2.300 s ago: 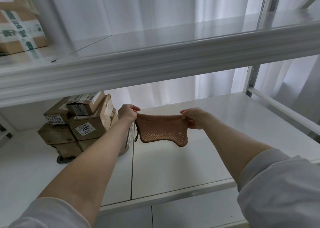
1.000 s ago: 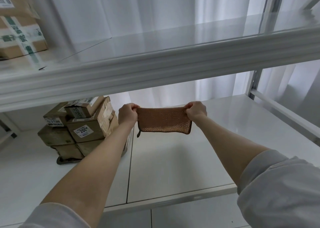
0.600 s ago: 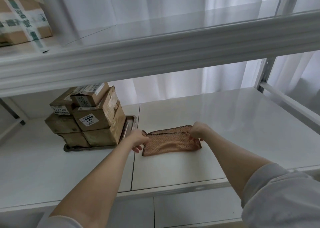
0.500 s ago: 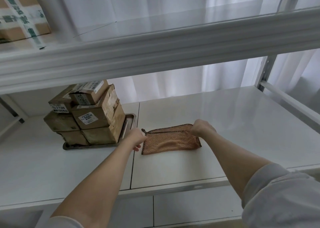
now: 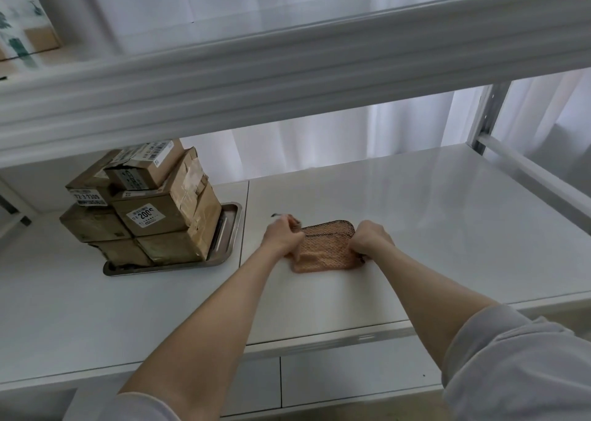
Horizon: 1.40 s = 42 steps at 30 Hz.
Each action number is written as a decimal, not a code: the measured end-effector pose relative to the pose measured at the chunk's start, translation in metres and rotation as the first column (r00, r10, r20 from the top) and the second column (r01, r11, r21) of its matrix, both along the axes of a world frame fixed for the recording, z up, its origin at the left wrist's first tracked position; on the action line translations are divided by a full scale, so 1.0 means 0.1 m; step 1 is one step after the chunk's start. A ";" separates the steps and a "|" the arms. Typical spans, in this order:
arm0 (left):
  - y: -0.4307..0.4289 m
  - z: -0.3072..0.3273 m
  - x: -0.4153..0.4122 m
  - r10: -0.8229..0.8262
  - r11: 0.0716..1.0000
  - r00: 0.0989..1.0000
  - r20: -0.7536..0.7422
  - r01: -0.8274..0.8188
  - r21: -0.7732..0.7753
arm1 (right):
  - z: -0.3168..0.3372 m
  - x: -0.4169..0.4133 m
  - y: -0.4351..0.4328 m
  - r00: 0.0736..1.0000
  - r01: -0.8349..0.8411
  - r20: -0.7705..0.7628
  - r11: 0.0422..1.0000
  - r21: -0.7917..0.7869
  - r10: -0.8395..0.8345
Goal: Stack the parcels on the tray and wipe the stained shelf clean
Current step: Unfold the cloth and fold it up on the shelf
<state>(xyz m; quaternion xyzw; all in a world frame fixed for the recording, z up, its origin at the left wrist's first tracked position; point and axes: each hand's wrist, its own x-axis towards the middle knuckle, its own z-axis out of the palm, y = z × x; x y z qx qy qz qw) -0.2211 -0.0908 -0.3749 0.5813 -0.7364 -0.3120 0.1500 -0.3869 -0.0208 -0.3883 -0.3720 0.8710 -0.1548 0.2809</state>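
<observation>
Brown taped cardboard parcels (image 5: pixel 150 209) sit stacked on a metal tray (image 5: pixel 228 233); an orange-brown woven cloth (image 5: pixel 326 248) lies on the white shelf (image 5: pixel 447 228).

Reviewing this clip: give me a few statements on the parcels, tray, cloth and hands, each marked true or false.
1. The parcels are stacked on the metal tray. True.
2. The orange cloth hangs in the air between the hands. False: it lies on the shelf.
3. Both the left hand and right hand grip the cloth. True.
4. The cloth lies on the tray. False: it is to the right of the tray, on the shelf.
5. The upper shelf holds nothing. False: a taped box sits at its left.
</observation>
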 end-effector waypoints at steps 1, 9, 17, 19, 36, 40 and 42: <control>0.03 0.02 -0.07 -0.057 0.996 0.997 -0.054 0.061 0.058 | 0.00 -0.01 -0.01 1.000 0.005 0.011 1.000 -0.006 -0.004; -0.01 -0.11 -0.05 0.023 0.993 0.998 0.066 -0.031 0.112 | -0.03 -0.08 0.00 0.997 0.050 0.059 0.999 0.003 -0.050; 0.02 -0.14 0.03 0.154 0.949 0.982 -0.109 -0.116 0.294 | 0.06 0.14 -0.23 0.923 0.045 0.378 0.961 -0.273 0.064; 0.00 -0.14 0.07 0.192 0.938 0.968 -0.159 -0.133 0.320 | 0.12 0.28 -0.28 0.858 -0.037 0.478 0.951 -0.306 0.187; -0.07 -0.22 0.06 0.264 0.856 0.926 -0.270 -0.096 0.508 | -0.12 0.40 -0.33 0.953 -0.066 0.290 0.993 -0.098 0.092; -0.04 -0.16 0.04 0.225 0.879 0.892 -0.393 -0.011 0.478 | -0.10 0.40 -0.34 0.931 -0.056 0.353 0.991 -0.120 0.095; -0.04 -0.10 0.02 0.176 0.888 0.878 -0.445 0.053 0.457 | 0.00 0.43 -0.31 0.857 0.034 0.512 0.987 -0.156 0.052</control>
